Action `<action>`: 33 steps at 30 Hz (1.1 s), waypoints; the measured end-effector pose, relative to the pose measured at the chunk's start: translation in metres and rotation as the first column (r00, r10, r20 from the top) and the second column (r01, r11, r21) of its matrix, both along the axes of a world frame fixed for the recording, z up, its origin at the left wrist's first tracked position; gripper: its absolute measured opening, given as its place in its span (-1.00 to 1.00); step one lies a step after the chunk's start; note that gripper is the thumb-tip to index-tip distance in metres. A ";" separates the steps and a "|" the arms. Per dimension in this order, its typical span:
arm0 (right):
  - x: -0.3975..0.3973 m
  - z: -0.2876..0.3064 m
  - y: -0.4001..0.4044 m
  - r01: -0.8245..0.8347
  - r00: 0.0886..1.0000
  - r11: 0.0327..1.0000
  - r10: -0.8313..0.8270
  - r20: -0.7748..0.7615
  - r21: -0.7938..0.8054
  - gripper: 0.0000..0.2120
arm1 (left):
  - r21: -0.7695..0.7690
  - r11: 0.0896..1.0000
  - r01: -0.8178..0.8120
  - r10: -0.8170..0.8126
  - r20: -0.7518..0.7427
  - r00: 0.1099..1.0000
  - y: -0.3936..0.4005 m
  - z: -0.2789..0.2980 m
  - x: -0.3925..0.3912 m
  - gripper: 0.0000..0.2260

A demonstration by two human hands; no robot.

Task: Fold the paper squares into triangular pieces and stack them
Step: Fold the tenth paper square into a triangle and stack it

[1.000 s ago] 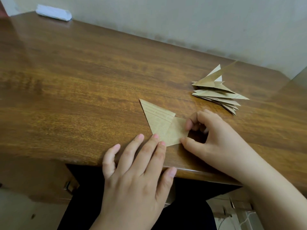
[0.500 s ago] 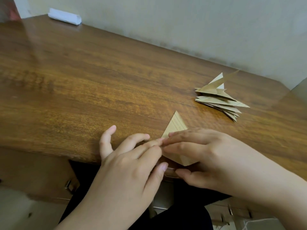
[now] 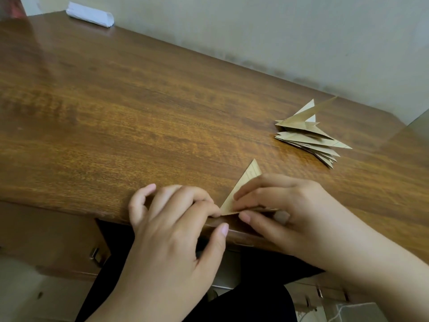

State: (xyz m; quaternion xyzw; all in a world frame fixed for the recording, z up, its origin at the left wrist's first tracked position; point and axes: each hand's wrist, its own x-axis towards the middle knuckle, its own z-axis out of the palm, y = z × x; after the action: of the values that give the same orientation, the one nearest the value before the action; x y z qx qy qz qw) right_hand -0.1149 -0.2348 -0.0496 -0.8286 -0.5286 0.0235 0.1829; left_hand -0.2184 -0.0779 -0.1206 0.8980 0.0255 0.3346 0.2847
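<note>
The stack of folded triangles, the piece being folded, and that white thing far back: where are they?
stack of folded triangles (image 3: 308,138): head view, middle layers.
piece being folded (image 3: 249,176): head view, upper tip.
white thing (image 3: 89,14): head view, its middle.

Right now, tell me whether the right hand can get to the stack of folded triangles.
Probably yes. The right hand is busy pinching the paper piece, but only bare table lies between it and the stack.

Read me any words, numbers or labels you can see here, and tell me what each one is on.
None can be read.
Folded paper: faint printed lines and marks, too blurred to read.
Stack: faint lines on one piece, no legible text.
White packet: no visible print.
</note>
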 end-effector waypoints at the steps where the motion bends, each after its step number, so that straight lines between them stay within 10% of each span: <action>1: 0.003 0.002 0.003 0.024 1.000 0.999 -0.024 -0.007 -0.025 -0.81 | -0.007 1.000 -0.003 0.003 0.003 1.000 0.000 -0.001 0.000 -0.85; 23: 0.021 0.009 0.021 0.429 0.869 0.886 -0.458 -0.189 -0.174 -0.82 | 0.151 0.989 -0.003 -0.001 0.027 1.000 0.000 0.000 0.000 -0.77; 33: 0.004 -0.007 0.017 0.557 0.828 0.826 -0.560 -0.025 -0.084 -0.62 | 0.225 0.894 0.387 -0.346 -0.204 0.916 0.025 0.036 0.033 -0.77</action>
State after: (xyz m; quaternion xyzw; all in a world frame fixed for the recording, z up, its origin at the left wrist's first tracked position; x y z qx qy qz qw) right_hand -0.1106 -0.2183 -0.0566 -0.9522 -0.2574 0.0084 0.1641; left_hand -0.1857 -0.0525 -0.0846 0.9398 -0.1664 0.2028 0.2192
